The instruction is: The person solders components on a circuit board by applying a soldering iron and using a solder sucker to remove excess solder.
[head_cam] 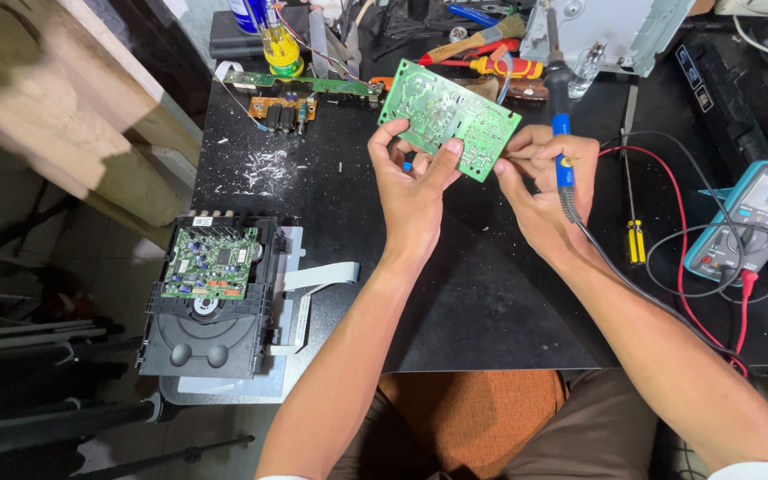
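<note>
I hold a green circuit board (448,117) up over the black work mat (331,222), solder side toward me. My left hand (411,182) pinches its lower left edge between thumb and fingers. My right hand (540,182) touches the board's right edge with its fingertips while gripping a soldering iron (562,133) with a black and blue handle, its tip pointing up and away. The iron's black cord (633,284) trails back along my right forearm.
A disc drive mechanism (211,298) with a small green board and a grey ribbon cable lies at the mat's left front. A teal multimeter (748,218) with red and black leads sits right. Screwdrivers (635,191), a brush, another long board (308,84) and a metal chassis (606,31) crowd the back.
</note>
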